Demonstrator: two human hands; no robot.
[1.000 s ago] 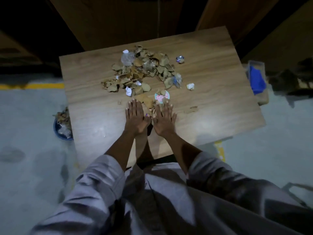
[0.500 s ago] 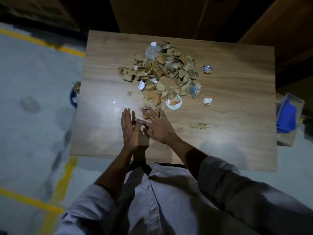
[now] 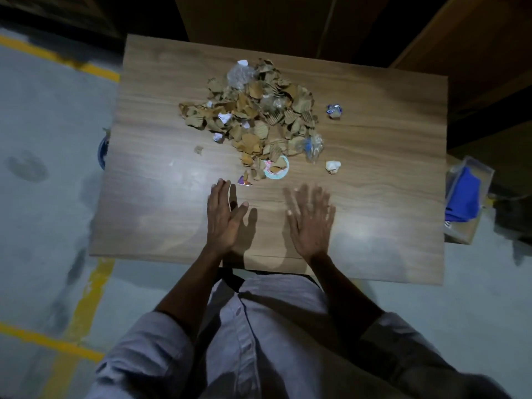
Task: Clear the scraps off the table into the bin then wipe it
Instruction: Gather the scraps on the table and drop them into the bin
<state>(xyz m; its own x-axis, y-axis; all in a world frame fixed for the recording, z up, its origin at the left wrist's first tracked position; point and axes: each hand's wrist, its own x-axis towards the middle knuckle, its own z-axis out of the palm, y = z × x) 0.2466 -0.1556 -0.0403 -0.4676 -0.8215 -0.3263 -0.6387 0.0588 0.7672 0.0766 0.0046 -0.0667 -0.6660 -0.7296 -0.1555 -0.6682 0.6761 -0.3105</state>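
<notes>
A heap of torn brown cardboard scraps [image 3: 253, 116] mixed with clear plastic and bits of white paper lies in the middle of the wooden table [image 3: 149, 203]. Around it lie a round pale-blue lid [image 3: 283, 171], a crumpled white wad [image 3: 333, 166] and a crumpled foil wrapper [image 3: 334, 110]. My left hand [image 3: 223, 220] hovers over the near part of the table, fingers straight, holding nothing. My right hand [image 3: 312, 220] is beside it, fingers spread and blurred, also empty. A blue bin [image 3: 102, 151] peeks out under the table's left edge.
A clear box with a blue cloth [image 3: 463, 197] stands on the floor to the right of the table. Yellow floor lines [image 3: 83, 298] run on the left. Dark wooden panels rise behind the table.
My hands were together over the scraps near the lid. They have drawn back toward me and moved apart, the right one swinging to the right. The camera view has shifted.
</notes>
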